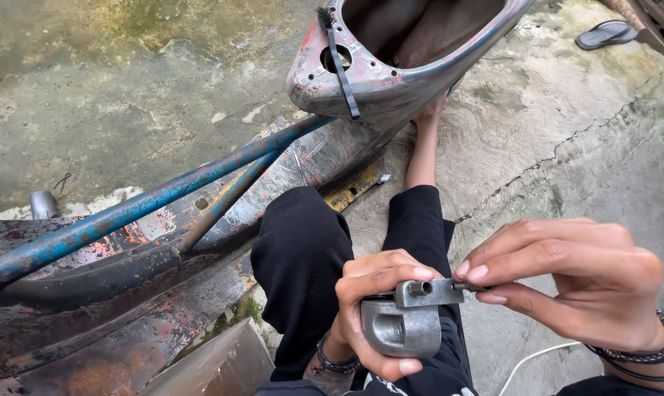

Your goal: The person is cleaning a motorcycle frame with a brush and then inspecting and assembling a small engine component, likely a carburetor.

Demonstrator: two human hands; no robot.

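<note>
The left hand grips a grey metal carburettor part low over the lap in black trousers. The right hand pinches a small dark screw at the part's right end, just beside the left fingertips.

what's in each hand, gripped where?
Left hand wraps the grey metal part around its rounded body. Right hand pinches a small dark piece at its side port.

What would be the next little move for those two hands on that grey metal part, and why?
Probably a small twist of the right hand. Its fingertips pinch a small dark screw-like piece at the end of the side arm of the grey rounded metal part, which the left hand grips steady over the lap. Whether it turns in or out, I cannot tell.
</note>
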